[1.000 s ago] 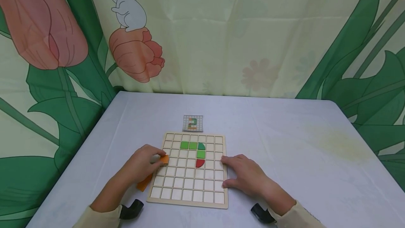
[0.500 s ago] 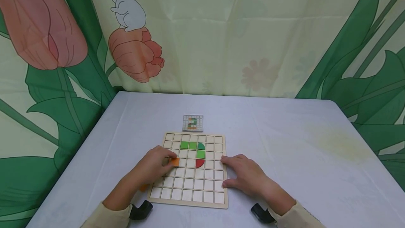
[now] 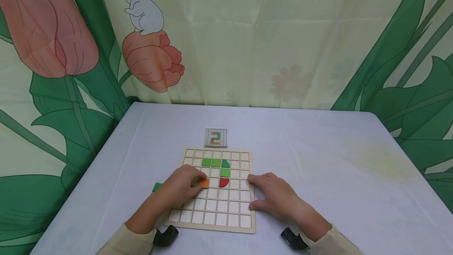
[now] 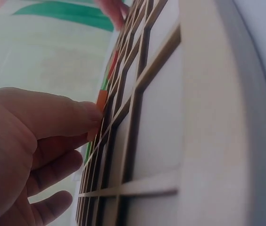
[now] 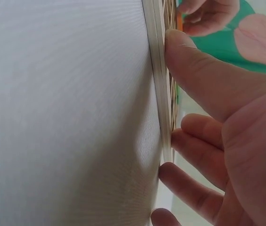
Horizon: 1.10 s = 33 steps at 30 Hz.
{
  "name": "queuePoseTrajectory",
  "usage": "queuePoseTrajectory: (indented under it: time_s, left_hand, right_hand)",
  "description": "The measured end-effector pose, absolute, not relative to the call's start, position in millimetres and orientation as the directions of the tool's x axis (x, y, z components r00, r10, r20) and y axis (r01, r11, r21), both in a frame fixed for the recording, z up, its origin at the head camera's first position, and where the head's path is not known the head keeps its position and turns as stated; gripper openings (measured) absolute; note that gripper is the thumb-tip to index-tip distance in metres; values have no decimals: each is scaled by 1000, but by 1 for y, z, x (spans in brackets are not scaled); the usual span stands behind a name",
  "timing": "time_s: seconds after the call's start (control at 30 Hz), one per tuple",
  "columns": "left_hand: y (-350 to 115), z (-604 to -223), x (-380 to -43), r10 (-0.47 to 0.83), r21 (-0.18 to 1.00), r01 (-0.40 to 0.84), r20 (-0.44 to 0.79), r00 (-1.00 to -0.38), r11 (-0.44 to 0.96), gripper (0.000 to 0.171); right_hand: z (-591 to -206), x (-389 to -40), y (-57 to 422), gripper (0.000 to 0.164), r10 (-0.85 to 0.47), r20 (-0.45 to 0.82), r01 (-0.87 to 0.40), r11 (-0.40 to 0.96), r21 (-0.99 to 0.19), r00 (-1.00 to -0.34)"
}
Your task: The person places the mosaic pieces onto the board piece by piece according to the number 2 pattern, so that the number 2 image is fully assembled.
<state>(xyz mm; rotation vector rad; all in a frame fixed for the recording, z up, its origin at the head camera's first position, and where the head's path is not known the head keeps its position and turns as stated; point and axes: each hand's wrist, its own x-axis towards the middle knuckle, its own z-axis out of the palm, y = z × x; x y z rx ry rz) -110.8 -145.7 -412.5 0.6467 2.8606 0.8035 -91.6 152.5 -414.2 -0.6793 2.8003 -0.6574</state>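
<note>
Thumb and fingers of my left hand (image 3: 182,187) pinch an orange square tile (image 3: 204,183) over the left-middle cells of a wooden grid board (image 3: 209,228). In the left wrist view the orange tile (image 4: 102,99) stands tilted at the grid bars. On the board, two light green squares (image 3: 211,163) and a dark green quarter-round (image 3: 225,163) form a row. Below the quarter-round come another green square (image 3: 224,172) and a red quarter-round (image 3: 223,183). My right hand (image 3: 277,196) rests its spread thumb and fingertips on the board's right edge.
A small card (image 3: 216,137) with a gridded "2" picture lies just beyond the board. Part of a green piece (image 3: 157,187) shows beside my left forearm, which hides what lies behind it. A white cloth covers the table (image 3: 318,148).
My left hand has carried the orange tile rightward from the board's left edge to over its cells. The forearm now covers the orange piece left of the board and uncovers a green one. The right hand stays put.
</note>
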Motion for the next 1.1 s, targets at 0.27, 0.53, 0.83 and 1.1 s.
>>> queuePoseTrajectory:
  time_s: [0.27,0.53,0.83,1.1]
  left_hand:
    - [-141,-415,-113,466,502,426,50,-883,753,16]
    - [-137,-417,-115,478,496,449,77,-875,743,15]
    - [-132,-418,-117,461,503,429,67,-885,750,14]
    - [-129,-415,-115,457,502,416,46,-888,759,15]
  right_hand:
    - [-414,-91,153,69,-473,-74,-392,798,-459,-878]
    - [-412,-91,151,70,-452,-88,-366,808,-461,-887]
    - [-412,-90,152,70,-461,-85,-372,800,-470,-883]
    - [-412,-90,151,69,-458,-84,-370,802,-469,-885]
